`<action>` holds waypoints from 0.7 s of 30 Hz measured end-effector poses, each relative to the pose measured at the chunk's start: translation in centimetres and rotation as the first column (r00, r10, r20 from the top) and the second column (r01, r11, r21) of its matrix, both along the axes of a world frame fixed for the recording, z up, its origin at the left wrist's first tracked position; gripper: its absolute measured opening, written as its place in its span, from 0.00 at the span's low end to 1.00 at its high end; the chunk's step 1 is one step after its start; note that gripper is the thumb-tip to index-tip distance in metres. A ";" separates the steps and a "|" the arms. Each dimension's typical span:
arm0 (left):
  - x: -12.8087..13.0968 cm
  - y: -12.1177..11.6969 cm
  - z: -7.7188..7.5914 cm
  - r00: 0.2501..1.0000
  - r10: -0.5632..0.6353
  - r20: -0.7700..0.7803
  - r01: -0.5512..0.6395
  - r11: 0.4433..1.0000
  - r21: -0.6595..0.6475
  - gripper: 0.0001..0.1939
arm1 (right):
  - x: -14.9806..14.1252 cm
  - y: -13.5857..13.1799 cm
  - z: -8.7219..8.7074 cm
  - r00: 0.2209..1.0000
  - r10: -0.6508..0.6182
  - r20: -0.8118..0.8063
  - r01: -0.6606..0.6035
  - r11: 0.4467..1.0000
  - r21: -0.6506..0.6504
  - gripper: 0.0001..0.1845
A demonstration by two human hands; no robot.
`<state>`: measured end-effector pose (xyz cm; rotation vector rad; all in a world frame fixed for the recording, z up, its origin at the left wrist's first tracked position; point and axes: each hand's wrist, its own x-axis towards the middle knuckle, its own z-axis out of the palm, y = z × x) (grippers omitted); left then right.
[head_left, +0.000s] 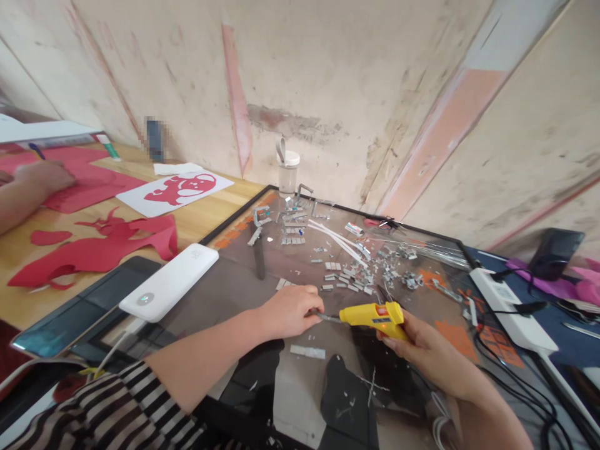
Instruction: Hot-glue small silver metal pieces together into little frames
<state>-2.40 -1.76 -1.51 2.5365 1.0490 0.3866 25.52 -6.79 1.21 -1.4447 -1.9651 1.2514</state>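
Observation:
My right hand (417, 340) is wrapped around the handle of a yellow hot glue gun (370, 317), its nozzle pointing left. Right at the nozzle, my left hand (291, 312) has its fingertips pinched on a small thin grey piece (327, 317), partly hidden by the fingers. Both hands are low over a dark, glossy tabletop (244, 275). Just below the left hand lies a flat pale grey strip (307, 352). Beyond the glue gun, many small grey pieces (347, 278) are scattered, with thin white strips (338, 240) behind them.
A lidded clear jar (287, 178) stands against the wall. At left are a white power bank (169, 281), a phone (89, 306) and red paper cutouts (94, 250); another person's hand (44, 178) rests on red paper. A white power strip (513, 312) with black cables lies right.

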 end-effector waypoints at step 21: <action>0.2 0.0 -0.1 1.000 0.011 -0.012 -0.011 1.000 0.012 0.06 | -0.5 -0.1 0.4 1.000 -0.014 0.016 0.014 1.000 -0.021 0.15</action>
